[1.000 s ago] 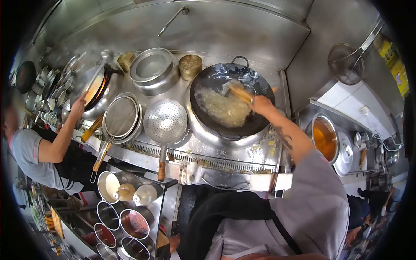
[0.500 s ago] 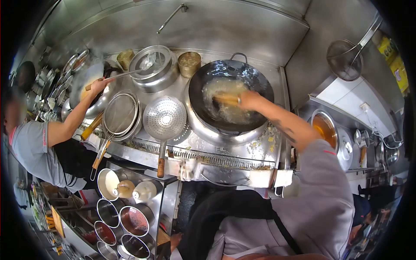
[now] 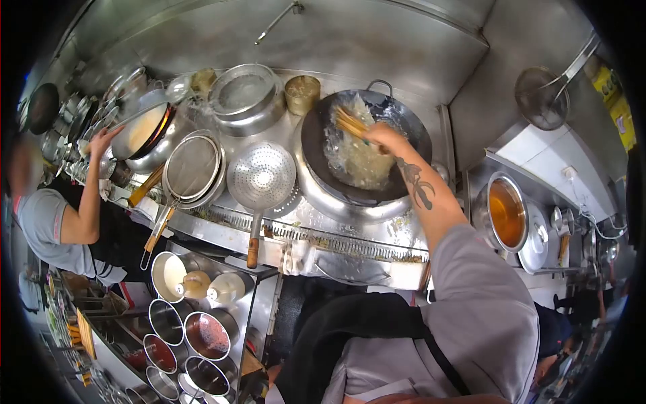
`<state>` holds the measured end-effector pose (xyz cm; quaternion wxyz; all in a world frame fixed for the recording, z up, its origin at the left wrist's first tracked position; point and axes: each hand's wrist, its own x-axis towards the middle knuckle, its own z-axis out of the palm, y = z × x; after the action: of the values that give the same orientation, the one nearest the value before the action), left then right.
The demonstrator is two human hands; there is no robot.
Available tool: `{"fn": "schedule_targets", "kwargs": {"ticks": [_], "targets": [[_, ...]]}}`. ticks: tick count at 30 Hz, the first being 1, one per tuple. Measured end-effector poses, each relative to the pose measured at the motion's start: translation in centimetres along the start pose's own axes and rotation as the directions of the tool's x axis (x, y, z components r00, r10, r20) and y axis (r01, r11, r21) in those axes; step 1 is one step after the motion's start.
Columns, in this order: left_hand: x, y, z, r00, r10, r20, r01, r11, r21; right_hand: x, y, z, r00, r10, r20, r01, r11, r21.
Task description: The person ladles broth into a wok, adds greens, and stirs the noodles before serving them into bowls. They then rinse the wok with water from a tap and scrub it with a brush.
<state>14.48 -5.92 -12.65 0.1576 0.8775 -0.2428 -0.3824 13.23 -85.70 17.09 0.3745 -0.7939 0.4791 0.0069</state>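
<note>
My right hand (image 3: pixel 382 136) is closed on a bamboo brush (image 3: pixel 351 126) inside the large black wok (image 3: pixel 316 138). The bristles point to the upper left, over cloudy, bubbling water (image 3: pixel 363 161) that is smeared by motion. The wok sits tilted on a round metal burner ring (image 3: pixel 323 202). At the bottom, a small patch of skin beside the black apron seems to be my left hand (image 3: pixel 274 374); its fingers cannot be made out.
A perforated ladle (image 3: pixel 261 175), mesh strainers (image 3: pixel 192 167) and a lidded pot (image 3: pixel 245 97) stand left of the wok. Farther left, a co-worker (image 3: pixel 54 219) holds a ladle near another wok, with flame at its rim. Sauce containers (image 3: pixel 207 335) sit below; a bowl of orange liquid (image 3: pixel 506 210) is right.
My right hand and the brush have moved up in the wok, and the water is splashed higher. The co-worker's hand has moved left, and flame now shows at that wok.
</note>
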Motion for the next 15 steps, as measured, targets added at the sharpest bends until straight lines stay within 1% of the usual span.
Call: {"fn": "schedule_targets", "kwargs": {"ticks": [1,2,4,5,7,9,10,11,12,13,14,15], "targets": [[-0.3,0.2,-0.2,0.998,-0.059,0.022,0.06,0.997,-0.056,-1.0,-0.2,0.6,0.998,-0.034,0.053,0.017,0.958,0.285],[-0.5,0.9,-0.6,0.992,-0.115,0.048,0.12,0.987,-0.11,-1.4,-0.3,1.8,0.999,-0.014,0.051,-0.001,0.958,0.286],[-1.0,0.7,-0.6,0.967,-0.229,0.109,0.248,0.946,-0.21,-2.3,-0.1,4.1,0.982,-0.147,0.117,0.108,0.952,0.287],[-0.9,0.8,-0.4,0.948,-0.284,0.143,0.313,0.914,-0.258,-4.2,0.1,4.0,0.984,-0.13,0.118,0.092,0.955,0.283],[-0.6,0.5,0.1,0.898,-0.387,0.21,0.438,0.828,-0.35,-10.1,-1.6,3.3,0.945,0.041,0.324,-0.091,0.986,0.14],[0.4,0.3,0.7,0.838,-0.467,0.281,0.545,0.719,-0.431,-13.0,0.7,2.0,0.918,0.064,0.391,-0.078,0.997,0.022],[1.1,0.4,0.9,0.806,-0.5,0.317,0.592,0.659,-0.464,-13.1,4.4,1.5,0.896,0.032,0.444,-0.076,0.994,0.082],[1.9,0.4,1.1,0.771,-0.53,0.355,0.635,0.593,-0.494,-16.1,4.0,-0.7,0.9,0.116,0.42,-0.118,0.993,-0.02],[3.3,-1.3,2.5,0.732,-0.558,0.392,0.677,0.523,-0.519,-17.4,4.6,-2.9,0.894,0.165,0.417,-0.144,0.986,-0.083],[3.6,-0.7,2.0,0.733,-0.555,0.393,0.675,0.525,-0.518,-18.1,6.1,-5.2,0.887,0.212,0.411,-0.166,0.975,-0.145],[3.9,-0.1,1.4,0.734,-0.56,0.385,0.674,0.53,-0.514,-16.3,9.4,-7.9,0.863,0.262,0.432,-0.156,0.951,-0.265],[4.0,0.4,0.9,0.734,-0.566,0.377,0.674,0.534,-0.511,-16.4,8.6,-10.2,0.889,0.223,0.4,-0.063,0.925,-0.374]]}}
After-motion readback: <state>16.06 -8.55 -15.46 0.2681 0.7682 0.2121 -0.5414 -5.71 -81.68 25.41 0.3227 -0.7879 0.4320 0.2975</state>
